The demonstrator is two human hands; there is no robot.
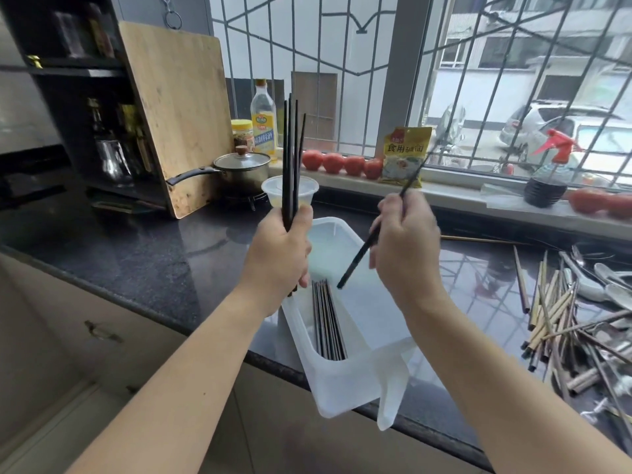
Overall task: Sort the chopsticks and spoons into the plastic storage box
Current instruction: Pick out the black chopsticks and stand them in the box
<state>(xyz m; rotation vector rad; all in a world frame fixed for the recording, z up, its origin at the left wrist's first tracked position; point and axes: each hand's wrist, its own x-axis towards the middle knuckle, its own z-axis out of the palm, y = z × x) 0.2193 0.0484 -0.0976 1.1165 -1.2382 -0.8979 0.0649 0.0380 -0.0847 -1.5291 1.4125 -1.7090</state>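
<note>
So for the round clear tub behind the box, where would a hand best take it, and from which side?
Take the clear tub by its upper wall just under the rim, thumb and fingers on opposite sides. It stands upright and open, tapering downward, so the flared rim stops slipping. Come from the right, since the left hand and its black chopsticks block the front.

The box (345,381) is translucent, milky plastic, the desk (154,261) glossy speckled dark stone, the board (178,111) pale worn wood, the spoons (602,285) shiny metal, and the held chopsticks (290,155) smooth black.
</note>
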